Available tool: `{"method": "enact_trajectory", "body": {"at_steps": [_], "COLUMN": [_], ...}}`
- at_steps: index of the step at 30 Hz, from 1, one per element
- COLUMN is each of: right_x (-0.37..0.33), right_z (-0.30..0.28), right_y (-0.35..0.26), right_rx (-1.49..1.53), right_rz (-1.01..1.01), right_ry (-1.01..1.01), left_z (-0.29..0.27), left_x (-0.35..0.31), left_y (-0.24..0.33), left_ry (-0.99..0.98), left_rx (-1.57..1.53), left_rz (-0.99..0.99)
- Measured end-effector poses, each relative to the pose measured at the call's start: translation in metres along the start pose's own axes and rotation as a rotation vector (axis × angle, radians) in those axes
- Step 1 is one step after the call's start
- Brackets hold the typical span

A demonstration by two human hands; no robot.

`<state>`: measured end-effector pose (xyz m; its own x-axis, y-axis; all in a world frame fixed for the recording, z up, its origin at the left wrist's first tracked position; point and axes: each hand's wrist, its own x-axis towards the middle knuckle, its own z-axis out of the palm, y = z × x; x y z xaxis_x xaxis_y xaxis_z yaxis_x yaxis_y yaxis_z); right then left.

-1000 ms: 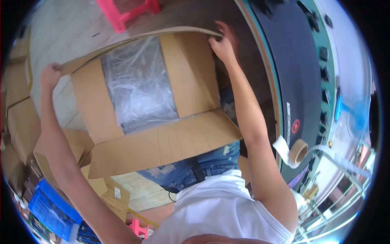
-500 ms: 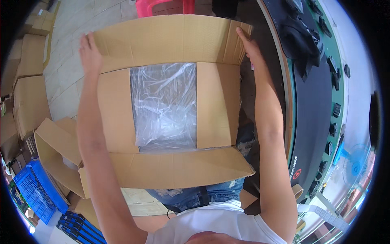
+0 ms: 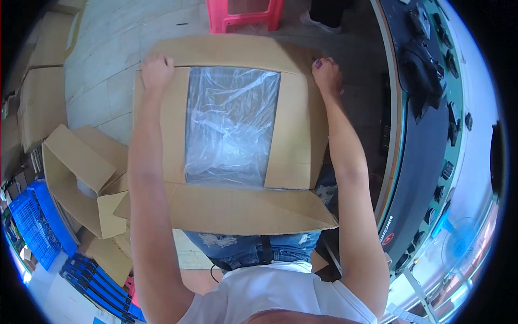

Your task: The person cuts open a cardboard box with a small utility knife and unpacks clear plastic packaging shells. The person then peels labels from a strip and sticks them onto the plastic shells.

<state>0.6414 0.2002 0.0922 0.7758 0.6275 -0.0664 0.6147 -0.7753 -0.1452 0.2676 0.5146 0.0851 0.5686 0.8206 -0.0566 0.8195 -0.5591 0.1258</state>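
Note:
An open cardboard box (image 3: 294, 135) is in front of me. Clear plastic wrap (image 3: 229, 127) shows between its side flaps, covering something I cannot make out. The near flap (image 3: 243, 210) spreads toward my lap. At the far left corner, my left hand (image 3: 157, 71) is closed with its fingers curled at the base of the far flap (image 3: 226, 51). My right hand (image 3: 327, 75) grips the far right corner, fingers bent over the cardboard edge. A small purple item (image 3: 318, 63) shows at the right fingers; its kind is unclear.
A smaller open carton (image 3: 81, 183) and a blue plastic basket (image 3: 35, 227) are at my left. A pink stool (image 3: 245, 19) stands beyond the box, near another person's foot (image 3: 321, 22). Along the right runs a bench with a dark mat (image 3: 413, 178) and several black parts.
The far flap, which stood broad and raised, now looks tilted away and lower. Both hands have come closer together, and their fingers have curled at the far corners.

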Motion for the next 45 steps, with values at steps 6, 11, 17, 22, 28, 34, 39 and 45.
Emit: {"method": "enact_trajectory", "body": {"at_steps": [6, 11, 17, 22, 28, 34, 39, 45], "right_x": [-0.164, -0.261, -0.309, -0.339, -0.365, -0.357, -0.33, -0.325], "right_z": [-0.042, -0.084, -0.138, -0.199, -0.21, -0.212, -0.173, -0.157], "right_y": [-0.038, -0.072, -0.077, -0.018, 0.051, 0.056, 0.098, 0.111], "right_rx": [0.236, 0.13, 0.179, 0.137, 0.466, 0.436, 0.708, 0.373], "right_rz": [-0.383, -0.261, -0.181, -0.197, 0.087, 0.205, 0.16, 0.293], "right_ry": [0.195, -0.158, -0.076, 0.283, 0.314, 0.249, 0.259, 0.271], "left_z": [-0.016, -0.066, -0.101, -0.165, -0.171, -0.092, -0.035, -0.033], "left_x": [-0.141, -0.241, -0.278, -0.304, -0.3, -0.317, -0.343, -0.352], "left_y": [-0.007, 0.017, 0.012, -0.081, -0.161, -0.214, -0.206, -0.19], "left_ry": [0.198, -0.149, 0.052, 0.205, 0.358, -0.261, -0.634, -0.387], "left_rx": [-0.055, -0.087, -0.193, -0.055, 0.389, 0.477, -0.917, -1.189], "left_rz": [0.194, -0.07, 0.073, 0.012, 0.224, -0.116, -0.431, -0.498]}}
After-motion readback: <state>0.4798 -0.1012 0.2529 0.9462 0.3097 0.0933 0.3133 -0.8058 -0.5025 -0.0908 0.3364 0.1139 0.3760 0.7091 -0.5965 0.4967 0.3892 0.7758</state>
